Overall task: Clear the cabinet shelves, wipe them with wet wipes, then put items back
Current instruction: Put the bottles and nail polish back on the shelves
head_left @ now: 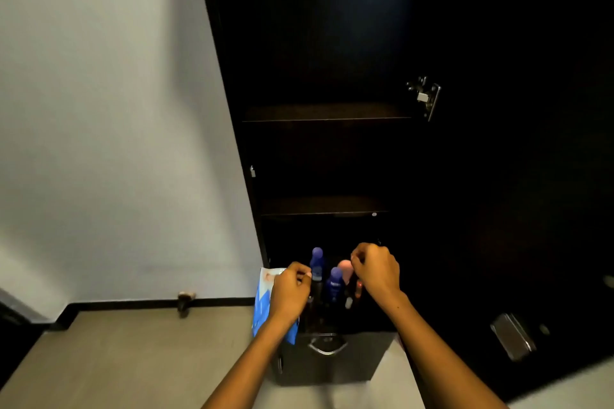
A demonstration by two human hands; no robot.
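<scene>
The dark cabinet stands open in front of me, its upper shelf [325, 113] and middle shelf [325, 206] bare. On the bottom level stand several bottles: a purple-capped one [317, 259], a blue one [335, 282] and a pink-topped one [345, 271]. My left hand [289, 292] grips a blue and white wet wipes pack [262, 295] at the cabinet's left edge. My right hand [377, 271] hovers just right of the bottles with its fingers curled; nothing shows between them. The bottles' lower parts are lost in shadow.
The open cabinet door [515, 176] stands at the right, with a metal handle [513, 335] and hinge [427, 95]. Below the bottles sits a drawer front with a curved handle [327, 347]. A white wall [116, 143], a door stopper [185, 302] and beige floor [133, 359] lie to the left.
</scene>
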